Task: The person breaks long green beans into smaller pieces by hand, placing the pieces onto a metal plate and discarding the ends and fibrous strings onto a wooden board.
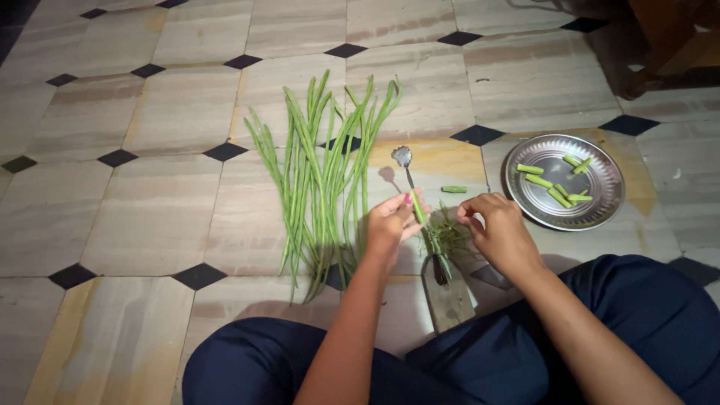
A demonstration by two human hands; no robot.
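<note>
A long green bean (417, 207) is pinched in the left hand (391, 223) against the upright blade of a floor-mounted cutter (420, 217). The right hand (499, 231) is curled near the blade; what it grips cannot be told. Fingers are best kept behind the edge and cuts kept even. A steel plate (604, 206) at the right holds several cut pieces (551, 184); one piece (454, 189) lies on the floor. Uncut beans (319, 180) are spread to the left.
</note>
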